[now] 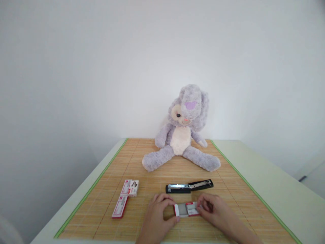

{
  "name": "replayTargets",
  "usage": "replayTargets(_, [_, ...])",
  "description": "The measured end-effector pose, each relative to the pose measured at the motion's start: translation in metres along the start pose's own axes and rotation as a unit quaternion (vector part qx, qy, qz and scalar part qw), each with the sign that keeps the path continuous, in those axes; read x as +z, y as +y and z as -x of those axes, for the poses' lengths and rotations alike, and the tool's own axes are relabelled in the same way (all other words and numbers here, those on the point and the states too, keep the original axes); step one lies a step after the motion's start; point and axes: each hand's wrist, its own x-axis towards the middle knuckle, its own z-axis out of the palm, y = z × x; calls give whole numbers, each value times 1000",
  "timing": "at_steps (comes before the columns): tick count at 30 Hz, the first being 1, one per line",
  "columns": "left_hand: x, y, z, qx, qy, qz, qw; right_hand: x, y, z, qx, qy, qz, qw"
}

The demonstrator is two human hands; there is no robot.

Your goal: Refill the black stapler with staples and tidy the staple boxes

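A small red-and-white staple box lies on the mat with its grey inner tray showing at the left. My left hand steadies the box's left end between thumb and fingers. Over the right end, my right hand has its thumb and fingertips pinched together; what is between them is too small to make out. Just beyond the box rests a black stapler, its top arm swung back to the right and its metal rail exposed.
To the left lie more red-and-white boxes, one with a stapler picture. A grey plush rabbit sits at the back against the white wall. A bamboo mat with green edging covers much of the white table.
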Motion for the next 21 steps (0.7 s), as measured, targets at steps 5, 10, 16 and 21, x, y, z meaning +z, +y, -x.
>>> replayTargets(5, [-1,1,0,-6,-1,-2,1000,-12,14,6,19,-23,17,999])
replayTargets(10, [-1,5,-1,-7,-8,-16,1000,-12,9,4,10,-57,25,998])
replayTargets(16, [-4,12,-3,-12,-34,-34,999,0,-13,-2,-22,-71,14,997])
replayTargets(21, [-2,5,-3,-13,-26,-10,1000,3,-16,-4,-20,-71,14,997])
